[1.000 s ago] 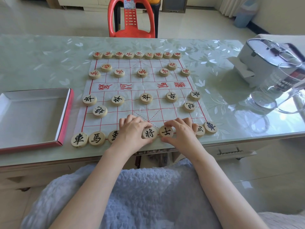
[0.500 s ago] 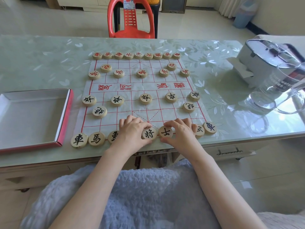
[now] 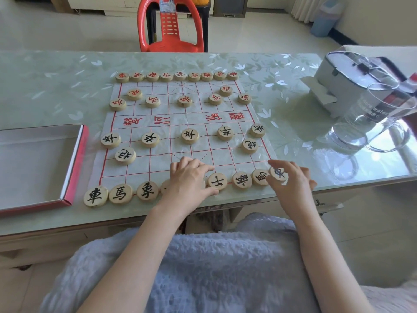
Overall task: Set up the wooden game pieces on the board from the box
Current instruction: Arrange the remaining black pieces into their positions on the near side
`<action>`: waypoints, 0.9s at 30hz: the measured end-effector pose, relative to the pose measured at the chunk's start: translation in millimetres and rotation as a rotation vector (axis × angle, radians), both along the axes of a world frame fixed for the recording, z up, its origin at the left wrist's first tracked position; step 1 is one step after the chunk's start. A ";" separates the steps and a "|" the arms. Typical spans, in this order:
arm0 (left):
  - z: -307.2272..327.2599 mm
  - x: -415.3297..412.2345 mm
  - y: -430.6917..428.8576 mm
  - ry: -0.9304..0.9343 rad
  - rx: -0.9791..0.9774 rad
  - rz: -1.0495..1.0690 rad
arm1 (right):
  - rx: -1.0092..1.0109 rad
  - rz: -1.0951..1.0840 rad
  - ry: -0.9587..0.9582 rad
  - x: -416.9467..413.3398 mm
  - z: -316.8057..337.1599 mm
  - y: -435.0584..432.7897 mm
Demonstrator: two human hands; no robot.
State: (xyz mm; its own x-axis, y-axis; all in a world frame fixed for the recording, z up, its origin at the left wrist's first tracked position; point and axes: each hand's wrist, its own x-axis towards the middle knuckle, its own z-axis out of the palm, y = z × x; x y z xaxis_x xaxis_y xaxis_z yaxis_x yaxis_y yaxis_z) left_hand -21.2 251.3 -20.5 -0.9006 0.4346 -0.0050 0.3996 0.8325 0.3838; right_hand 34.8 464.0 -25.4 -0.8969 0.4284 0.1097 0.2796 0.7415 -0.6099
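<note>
- Left hand [image 3: 189, 179] lies flat over the middle of the board's [image 3: 180, 123] near row, fingers spread loosely, covering a piece or two; whether it grips anything, cannot tell.
- Right hand [image 3: 291, 179] is at the near right corner, thumb and fingers pinched on the corner piece [image 3: 279, 173], which sits tilted.
- Between the hands, three black-lettered pieces [image 3: 241, 180] sit edge to edge.
- Box [image 3: 74, 163] lies open by the table's [image 3: 56, 86] left edge, well apart from both hands.
</note>
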 end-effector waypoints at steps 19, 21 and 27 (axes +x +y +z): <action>-2.5 -15.0 65.3 -0.095 0.025 -0.217 | 0.146 0.291 -0.101 -8.1 -12.8 19.6; -5.5 -16.0 66.3 -0.051 -0.021 -0.174 | 0.154 0.250 -0.124 -12.4 -14.7 18.0; -11.1 -11.3 69.6 0.035 -0.039 -0.085 | 0.153 0.274 -0.098 -14.4 -14.0 12.9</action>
State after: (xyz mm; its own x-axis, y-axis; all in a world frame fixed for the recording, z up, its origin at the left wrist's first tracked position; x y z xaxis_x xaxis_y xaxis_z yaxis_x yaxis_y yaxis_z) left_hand -32.5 320.9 -31.6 -0.8606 0.5092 0.0073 0.4816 0.8092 0.3365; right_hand 20.4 476.9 -39.4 -0.9860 0.1551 0.0616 0.1090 0.8781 -0.4660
